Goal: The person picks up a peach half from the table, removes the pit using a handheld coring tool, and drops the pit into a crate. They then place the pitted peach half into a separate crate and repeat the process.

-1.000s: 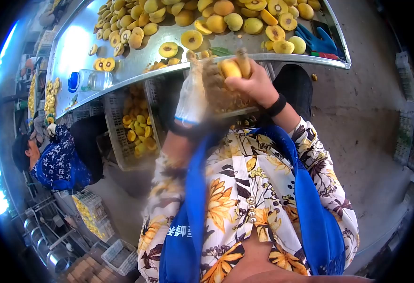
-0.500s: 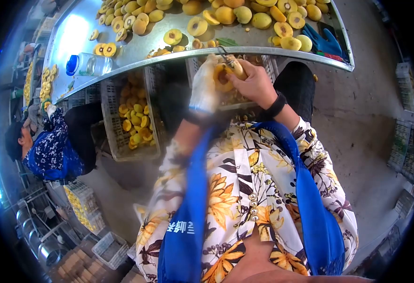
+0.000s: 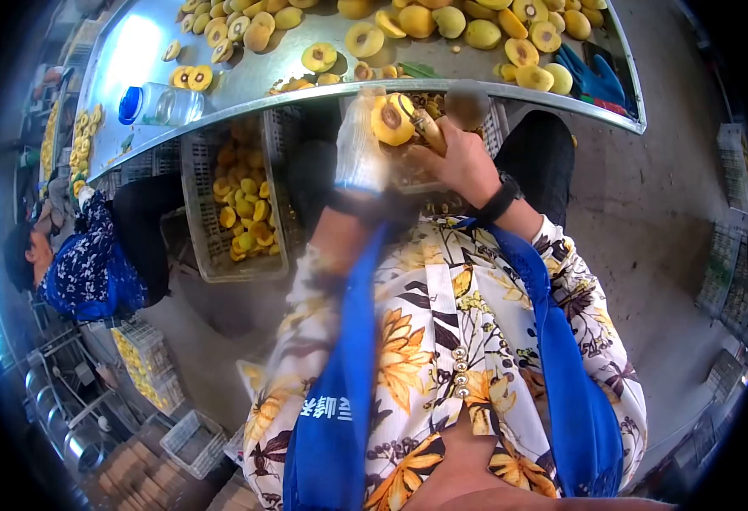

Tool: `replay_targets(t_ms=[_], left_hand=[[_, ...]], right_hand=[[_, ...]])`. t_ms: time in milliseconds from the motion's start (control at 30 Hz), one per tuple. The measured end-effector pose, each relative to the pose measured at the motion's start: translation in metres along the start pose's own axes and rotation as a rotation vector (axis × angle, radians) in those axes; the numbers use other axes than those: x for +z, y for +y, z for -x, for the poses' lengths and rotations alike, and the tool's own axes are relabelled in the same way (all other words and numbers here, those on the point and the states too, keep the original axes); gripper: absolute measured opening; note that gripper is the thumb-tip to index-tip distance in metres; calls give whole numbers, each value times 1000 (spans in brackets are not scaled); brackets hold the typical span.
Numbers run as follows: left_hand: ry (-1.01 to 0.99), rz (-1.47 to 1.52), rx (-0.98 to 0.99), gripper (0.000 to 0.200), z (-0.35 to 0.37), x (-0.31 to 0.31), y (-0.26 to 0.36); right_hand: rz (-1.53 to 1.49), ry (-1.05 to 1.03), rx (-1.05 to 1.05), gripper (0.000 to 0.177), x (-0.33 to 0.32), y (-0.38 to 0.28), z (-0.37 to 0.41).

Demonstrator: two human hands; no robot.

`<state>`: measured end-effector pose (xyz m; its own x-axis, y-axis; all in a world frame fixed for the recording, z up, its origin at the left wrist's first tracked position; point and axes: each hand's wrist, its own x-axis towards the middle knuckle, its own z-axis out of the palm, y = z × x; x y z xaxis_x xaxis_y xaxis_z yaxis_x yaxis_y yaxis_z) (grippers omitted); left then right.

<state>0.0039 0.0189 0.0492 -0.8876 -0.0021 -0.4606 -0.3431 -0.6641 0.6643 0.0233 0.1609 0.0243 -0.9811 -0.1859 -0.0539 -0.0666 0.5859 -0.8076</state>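
Observation:
My left hand (image 3: 359, 145), in a white glove, is closed around a yellow peach half (image 3: 388, 126), its cut face with a brown centre turned up toward me. My bare right hand (image 3: 467, 160), with a black band at the wrist, grips a pitting tool with a wooden handle (image 3: 430, 134). The tool's thin dark metal end lies at the right edge of the peach half's cut face. Both hands are close together, just below the front edge of the metal table (image 3: 306, 97). A crate (image 3: 497, 128) with fruit pieces sits beneath them.
Many halved peaches (image 3: 482, 35) lie on the table, with a clear blue-capped jar (image 3: 174, 106) at left and a blue glove (image 3: 591, 77) at right. A crate of peach halves (image 3: 244, 213) stands at lower left. Another person (image 3: 93, 260) sits farther left.
The peach half has shifted up and left, its cut face now more fully toward me. My right hand and the tool have tilted and moved slightly right and down.

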Motion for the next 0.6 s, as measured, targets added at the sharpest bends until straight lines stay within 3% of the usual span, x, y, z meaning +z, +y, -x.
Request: replay_targets(t_ms=[100, 167, 367, 533, 600], left_hand=[[-41, -50, 101, 33, -7, -9, -10], [-88, -234, 230, 35, -3, -10, -15], [-136, -507, 461, 53, -2, -8, -26], [-30, -383, 421, 39, -7, -1, -30], [36, -464, 420, 30, -15, -4, -31]], right_hand=[[39, -14, -22, 35, 6, 10, 4], [44, -22, -32, 32, 11, 15, 5], [56, 24, -74, 27, 9, 12, 7], [87, -30, -65, 22, 6, 0, 10], [71, -75, -17, 21, 8, 0, 8]])
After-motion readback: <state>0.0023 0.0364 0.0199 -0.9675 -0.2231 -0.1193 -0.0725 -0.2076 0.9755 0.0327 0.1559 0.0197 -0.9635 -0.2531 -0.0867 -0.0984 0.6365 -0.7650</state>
